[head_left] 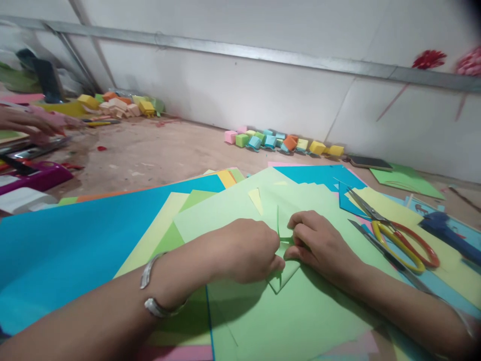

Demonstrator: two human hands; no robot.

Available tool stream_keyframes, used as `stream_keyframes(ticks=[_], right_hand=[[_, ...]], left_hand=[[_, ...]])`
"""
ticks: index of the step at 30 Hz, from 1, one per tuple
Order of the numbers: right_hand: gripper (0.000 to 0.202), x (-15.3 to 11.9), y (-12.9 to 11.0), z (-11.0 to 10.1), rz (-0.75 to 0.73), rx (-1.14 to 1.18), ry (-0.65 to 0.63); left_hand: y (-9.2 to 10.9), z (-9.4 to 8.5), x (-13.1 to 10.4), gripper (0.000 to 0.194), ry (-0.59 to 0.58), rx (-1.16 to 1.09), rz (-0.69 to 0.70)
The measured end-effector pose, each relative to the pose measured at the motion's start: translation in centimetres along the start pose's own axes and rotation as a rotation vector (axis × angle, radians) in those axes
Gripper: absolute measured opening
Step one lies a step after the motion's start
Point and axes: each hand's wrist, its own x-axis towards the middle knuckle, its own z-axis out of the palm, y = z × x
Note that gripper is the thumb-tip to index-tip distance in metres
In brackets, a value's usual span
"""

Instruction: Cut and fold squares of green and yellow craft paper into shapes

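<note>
Between my two hands lies a small folded green paper (286, 275), its lower corner pointing toward me and a flap standing up at its top. My left hand (244, 250) has its fingers curled down on the paper's left side, with thumb and fingers closed together. Bent fingers of my right hand (319, 245) pinch the right side of the same piece. Part of the folds is hidden by my fingers. Underneath spread light green paper sheets (300, 321). A thin pale yellow paper sliver (256, 200) lies just beyond my left hand.
Scissors (398, 235) with red and yellow handles lie to the right, beside a dark blade-like tool (391, 253). Large blue sheets (75, 240) cover the left. Small coloured paper boxes (270, 142) line the wall. At far left, another person's hand (26, 123) is above a purple tool (45, 175).
</note>
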Motion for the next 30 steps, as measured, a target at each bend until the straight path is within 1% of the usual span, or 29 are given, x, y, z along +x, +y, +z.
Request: stream_keyframes(ticks=[3, 8, 13, 16, 18, 23, 25, 28, 30], right_hand=[[0.030, -0.01, -0.07, 0.06, 0.011, 0.008, -0.004], [0.038, 0.03, -0.24, 0.02, 0.070, 0.043, -0.002], [0.040, -0.05, -0.08, 0.29, 0.148, 0.047, 0.020], [0.044, -0.09, 0.05, 0.43, 0.143, 0.041, 0.014], [0.042, -0.10, 0.11, 0.46, 0.132, 0.031, 0.006], [0.043, -0.08, 0.23, 0.47, 0.105, 0.015, -0.008], [0.044, -0.08, 0.25, 0.48, 0.098, 0.011, -0.008], [0.045, -0.08, 0.23, 0.49, 0.098, 0.011, -0.001], [0.046, -0.06, 0.22, 0.48, 0.101, 0.014, -0.005]], left_hand=[[0.14, 0.10, 0.22, 0.040, -0.018, -0.026, -0.019], [0.53, 0.01, 0.48, 0.035, -0.017, -0.013, -0.094], [0.64, 0.00, 0.49, 0.034, -0.019, -0.004, -0.103], [0.51, 0.04, 0.50, 0.032, -0.028, -0.002, -0.095], [0.33, 0.06, 0.45, 0.032, -0.027, -0.001, -0.081], [-0.14, 0.11, 0.09, 0.033, -0.020, 0.018, -0.030], [-0.16, 0.16, 0.12, 0.037, -0.018, 0.009, -0.010], [0.09, 0.28, 0.54, 0.043, -0.002, -0.023, -0.053], [0.34, 0.36, 0.89, 0.041, 0.027, -0.035, -0.097]])
